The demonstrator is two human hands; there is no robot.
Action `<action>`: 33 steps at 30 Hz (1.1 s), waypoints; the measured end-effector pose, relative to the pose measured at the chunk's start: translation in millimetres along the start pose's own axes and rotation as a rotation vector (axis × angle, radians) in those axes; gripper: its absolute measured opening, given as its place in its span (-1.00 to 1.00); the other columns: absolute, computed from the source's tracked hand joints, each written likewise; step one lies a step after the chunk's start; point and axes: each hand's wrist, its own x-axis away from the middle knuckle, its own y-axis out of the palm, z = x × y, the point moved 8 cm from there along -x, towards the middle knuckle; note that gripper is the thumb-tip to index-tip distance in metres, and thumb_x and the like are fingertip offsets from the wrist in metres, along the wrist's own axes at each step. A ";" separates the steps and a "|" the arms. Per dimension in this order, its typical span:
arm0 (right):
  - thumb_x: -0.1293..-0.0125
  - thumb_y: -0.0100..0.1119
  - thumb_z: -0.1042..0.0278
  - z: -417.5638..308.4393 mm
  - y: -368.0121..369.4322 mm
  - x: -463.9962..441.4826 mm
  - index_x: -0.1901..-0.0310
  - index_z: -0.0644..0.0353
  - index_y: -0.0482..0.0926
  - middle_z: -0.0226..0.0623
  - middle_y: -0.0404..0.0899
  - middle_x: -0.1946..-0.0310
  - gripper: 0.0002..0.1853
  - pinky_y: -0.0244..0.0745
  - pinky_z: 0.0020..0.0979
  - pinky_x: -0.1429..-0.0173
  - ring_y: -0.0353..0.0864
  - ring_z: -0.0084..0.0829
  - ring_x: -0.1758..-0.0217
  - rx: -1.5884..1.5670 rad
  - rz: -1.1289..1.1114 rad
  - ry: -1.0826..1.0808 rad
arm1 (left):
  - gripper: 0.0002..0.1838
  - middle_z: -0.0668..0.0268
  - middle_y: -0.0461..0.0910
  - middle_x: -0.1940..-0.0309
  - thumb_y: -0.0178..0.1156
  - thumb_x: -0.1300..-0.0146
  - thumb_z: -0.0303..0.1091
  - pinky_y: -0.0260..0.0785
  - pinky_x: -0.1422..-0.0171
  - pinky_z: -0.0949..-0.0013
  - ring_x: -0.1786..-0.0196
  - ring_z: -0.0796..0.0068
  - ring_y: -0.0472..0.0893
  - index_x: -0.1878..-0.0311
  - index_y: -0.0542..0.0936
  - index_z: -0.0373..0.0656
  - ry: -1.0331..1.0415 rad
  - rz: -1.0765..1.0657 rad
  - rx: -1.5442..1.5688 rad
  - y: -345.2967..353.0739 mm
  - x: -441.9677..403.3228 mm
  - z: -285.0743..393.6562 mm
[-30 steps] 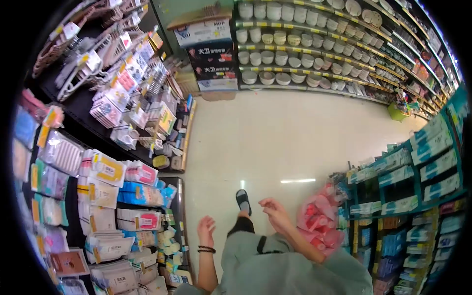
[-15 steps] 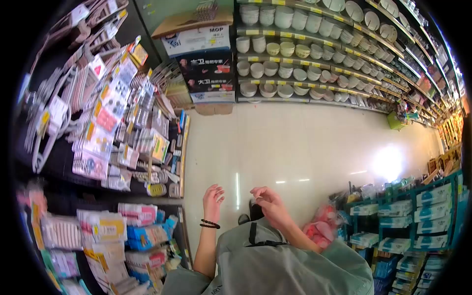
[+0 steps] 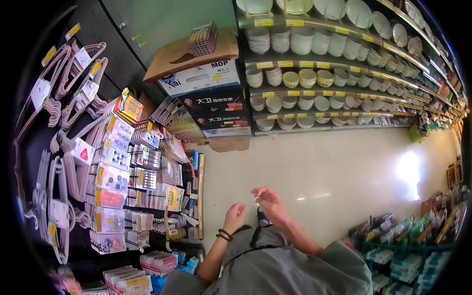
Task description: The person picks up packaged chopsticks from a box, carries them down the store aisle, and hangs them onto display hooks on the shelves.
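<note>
My left hand [image 3: 235,215], with a dark beaded bracelet [image 3: 224,235] at the wrist, is held in front of my body over the floor. Its fingers are curled in, and nothing shows in them. To its right my right hand [image 3: 268,200] is raised, fingers loosely bent and apart, holding nothing. The two hands do not touch each other or any goods. A strap [image 3: 255,236] hangs down the front of my grey-green top [image 3: 295,268]. Part of a dark shoe [image 3: 263,216] shows between the hands.
Hangers [image 3: 60,216] and packaged small goods [image 3: 112,178] hang on the left rack. Stacked mop boxes [image 3: 216,101] stand ahead, beside shelves of bowls [image 3: 307,77] and plates. A green bin [image 3: 417,133] stands at far right. Packets [image 3: 381,255] fill a rack at lower right.
The bowl shelves, boxes and hangers have come nearer, and the pink bag at lower right has nearly left view. My left hand has moved closer to my right, its fingers more curled.
</note>
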 end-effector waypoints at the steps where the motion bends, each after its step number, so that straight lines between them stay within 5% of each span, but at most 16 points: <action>1: -0.26 0.01 0.73 -7.5 -3.9 -23.6 0.11 0.12 0.47 -0.31 0.46 -0.09 -0.74 0.25 -0.41 -0.23 0.38 -0.51 -0.15 0.005 0.009 -0.001 | -0.81 0.17 0.70 0.18 0.16 -0.38 -0.42 0.52 0.20 0.36 0.19 0.37 0.68 -0.01 0.62 -0.20 0.028 0.017 -0.056 -8.3 -22.9 2.5; 10: -0.21 0.03 0.78 -50.2 -30.7 -170.4 0.06 0.11 0.46 -0.30 0.49 0.02 -0.66 0.30 -0.48 -0.11 0.40 -0.52 0.01 -0.115 0.106 0.030 | -0.80 0.15 0.67 0.17 0.19 -0.31 -0.47 0.50 0.23 0.29 0.14 0.18 0.67 0.01 0.60 -0.19 0.184 0.111 -0.170 -80.6 -251.6 52.1; 16: -0.39 0.15 0.57 -62.6 -52.3 -277.9 0.06 0.13 0.46 -0.30 0.50 0.09 -0.83 0.33 -0.56 0.01 0.42 -0.53 0.08 -0.137 0.169 0.010 | -0.80 0.11 0.64 0.13 0.19 -0.30 -0.49 0.45 -0.07 0.21 0.03 0.09 0.62 0.02 0.60 -0.25 0.438 0.214 -0.157 -160.1 -427.6 144.7; 19: -0.48 0.13 0.43 -76.4 -50.4 -349.4 0.06 0.16 0.46 -0.32 0.55 0.14 -0.91 0.44 -0.46 -0.02 0.51 -0.51 0.10 -0.101 0.157 0.037 | -0.79 0.14 0.63 0.09 0.22 -0.27 -0.48 0.41 -0.15 0.17 -0.01 0.06 0.58 0.04 0.59 -0.23 0.579 0.462 -0.235 -216.5 -509.1 201.9; 23: -0.55 0.03 0.30 -99.4 -11.5 -436.0 0.08 0.14 0.45 -0.32 0.54 0.13 -0.89 0.45 -0.37 -0.05 0.53 -0.46 0.01 0.017 0.064 0.109 | -0.48 0.08 0.56 -0.07 0.42 -0.13 -0.32 0.32 -0.26 0.05 -0.14 0.00 0.51 -0.15 0.51 -0.22 0.756 0.756 -0.364 -271.6 -589.9 285.1; 28: -0.57 -0.03 0.32 -134.0 29.1 -542.8 0.08 0.11 0.45 -0.32 0.55 0.14 -0.90 0.44 -0.36 -0.03 0.53 -0.46 0.03 0.049 -0.115 0.021 | -0.09 -0.14 0.39 -0.29 0.43 -0.06 0.14 0.22 -0.37 -0.13 -0.30 -0.22 0.40 -0.37 0.34 -0.19 0.565 0.960 -0.615 -289.1 -691.8 309.7; 33: -0.56 -0.03 0.25 -178.5 58.0 -629.6 0.07 0.13 0.46 -0.28 0.54 0.17 -0.84 0.42 -0.36 0.00 0.52 -0.44 0.08 0.133 -0.089 -0.014 | -0.01 -0.12 0.30 -0.36 0.47 0.07 0.19 0.19 -0.38 -0.28 -0.38 -0.23 0.31 -0.40 0.33 -0.09 0.237 0.713 -0.480 -296.8 -746.4 286.2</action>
